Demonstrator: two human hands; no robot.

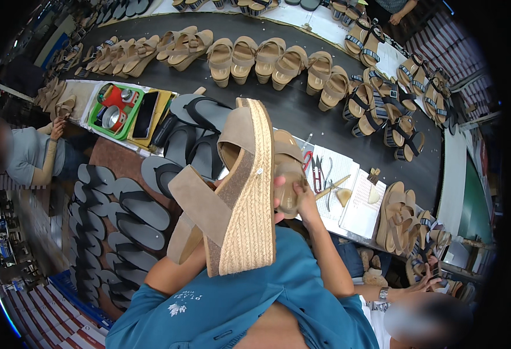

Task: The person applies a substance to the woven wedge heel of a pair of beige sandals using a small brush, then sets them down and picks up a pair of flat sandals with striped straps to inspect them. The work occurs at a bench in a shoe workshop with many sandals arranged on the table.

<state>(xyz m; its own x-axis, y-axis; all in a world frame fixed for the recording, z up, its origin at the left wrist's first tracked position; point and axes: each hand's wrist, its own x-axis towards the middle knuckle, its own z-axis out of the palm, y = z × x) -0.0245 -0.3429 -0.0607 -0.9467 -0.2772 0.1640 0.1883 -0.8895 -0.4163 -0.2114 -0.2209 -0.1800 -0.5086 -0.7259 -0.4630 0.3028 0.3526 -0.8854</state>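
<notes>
Holding a tan wedge sandal (241, 192) up close, the right hand (293, 195) curls its fingers around the heel side; the left hand is hidden behind it, grip unclear. Rows of finished sandals (267, 58) line the belt (290, 110); dark soles (122, 215) wait below.

Two bare forearms in teal sleeves rise from the lower edge toward a tan wedge sandal (241, 186) held up close. The right hand (293, 195) curls around the sandal's right side, fingers wrapped over its front. The left hand is hidden behind the sandal's lower left; only its forearm (174, 273) shows.
</notes>
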